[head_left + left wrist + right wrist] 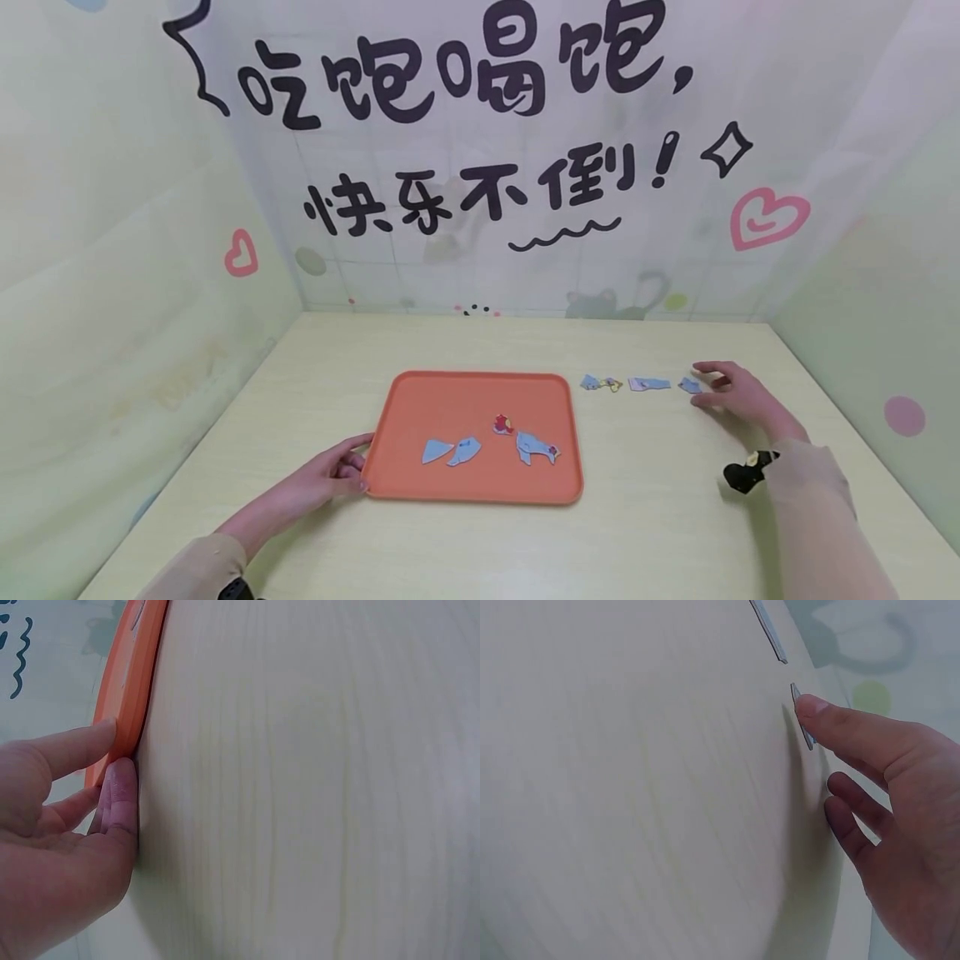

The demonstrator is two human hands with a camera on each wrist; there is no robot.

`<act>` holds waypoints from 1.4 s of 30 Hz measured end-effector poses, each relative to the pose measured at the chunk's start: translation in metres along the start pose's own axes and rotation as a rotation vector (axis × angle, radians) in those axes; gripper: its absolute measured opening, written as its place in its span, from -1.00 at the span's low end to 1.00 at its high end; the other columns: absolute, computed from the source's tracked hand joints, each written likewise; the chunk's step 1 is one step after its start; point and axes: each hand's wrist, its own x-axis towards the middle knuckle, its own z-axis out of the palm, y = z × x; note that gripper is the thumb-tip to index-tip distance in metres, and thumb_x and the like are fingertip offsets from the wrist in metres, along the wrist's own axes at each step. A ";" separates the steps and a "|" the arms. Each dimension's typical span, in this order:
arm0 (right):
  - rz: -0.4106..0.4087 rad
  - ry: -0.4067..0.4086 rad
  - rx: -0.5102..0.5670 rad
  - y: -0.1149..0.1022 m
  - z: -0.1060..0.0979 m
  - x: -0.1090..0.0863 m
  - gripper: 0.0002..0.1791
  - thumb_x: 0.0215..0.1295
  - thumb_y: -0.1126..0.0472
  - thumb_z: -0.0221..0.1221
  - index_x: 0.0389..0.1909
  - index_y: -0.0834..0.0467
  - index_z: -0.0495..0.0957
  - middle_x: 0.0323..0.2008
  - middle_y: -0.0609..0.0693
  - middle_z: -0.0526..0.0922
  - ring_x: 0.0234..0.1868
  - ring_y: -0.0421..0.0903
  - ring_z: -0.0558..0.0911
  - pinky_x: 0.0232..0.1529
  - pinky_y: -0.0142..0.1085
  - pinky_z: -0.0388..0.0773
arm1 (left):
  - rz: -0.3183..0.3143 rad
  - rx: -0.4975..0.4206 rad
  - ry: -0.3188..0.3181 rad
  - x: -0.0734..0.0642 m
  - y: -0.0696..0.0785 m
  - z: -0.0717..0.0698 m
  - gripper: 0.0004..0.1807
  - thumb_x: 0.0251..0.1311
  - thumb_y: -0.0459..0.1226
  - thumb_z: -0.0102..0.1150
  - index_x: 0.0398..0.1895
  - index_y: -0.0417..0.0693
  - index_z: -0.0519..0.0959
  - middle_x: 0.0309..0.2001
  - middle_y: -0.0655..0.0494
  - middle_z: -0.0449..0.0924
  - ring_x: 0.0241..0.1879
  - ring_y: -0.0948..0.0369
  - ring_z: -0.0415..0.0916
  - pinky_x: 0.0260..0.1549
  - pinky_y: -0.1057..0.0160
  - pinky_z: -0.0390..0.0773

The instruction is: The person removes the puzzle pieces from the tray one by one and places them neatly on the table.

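My left hand [330,477] holds the orange tray [472,496] at its near left corner. In the left wrist view the thumb [86,742] lies on the tray's rim [126,697], with the other fingers against its outer side. Over the table at the right, my right hand [738,396] reaches to a small blue puzzle piece [688,385], its thumb and forefinger spread apart around the piece. The thumb tip overlaps this thin piece [805,731] in the right wrist view. On the tray lie blue pieces [465,451], a dolphin-like piece [537,448] and a red one [502,425].
Left of the right hand, a pale blue strip-shaped piece [648,384] and a blue and yellow piece [601,383] lie in a row on the wooden table [645,533]. A printed cloth wall [450,275] stands behind the table and encloses both sides.
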 end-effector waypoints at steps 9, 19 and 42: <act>-0.048 0.034 -0.029 -0.024 -0.015 0.004 -0.23 0.30 0.06 0.28 0.42 0.30 0.23 0.37 0.40 0.24 0.26 0.39 0.35 0.16 0.25 0.34 | -0.010 0.002 0.011 0.000 0.000 0.000 -0.13 0.25 -0.32 0.26 0.54 -0.24 0.02 0.04 -0.14 0.37 -0.12 0.21 0.35 -0.19 0.39 0.42; -0.128 0.060 -0.009 -0.064 -0.018 0.025 -0.28 0.33 0.06 0.26 0.43 0.22 0.26 0.39 0.32 0.26 0.30 0.33 0.33 0.20 0.22 0.36 | 0.013 -0.001 -0.005 -0.001 0.000 0.000 -0.14 0.26 -0.33 0.26 0.53 -0.28 0.01 -0.02 -0.11 0.36 -0.18 0.22 0.33 -0.24 0.39 0.41; -0.438 0.055 0.059 -0.166 0.047 0.060 -0.38 0.22 0.24 0.35 0.31 0.16 0.43 0.31 0.16 0.42 0.19 0.17 0.44 0.11 0.13 0.47 | 0.034 -0.014 -0.009 0.001 0.002 0.000 -0.11 0.22 -0.39 0.26 0.53 -0.32 0.00 -0.05 -0.09 0.33 -0.18 0.22 0.31 -0.27 0.39 0.41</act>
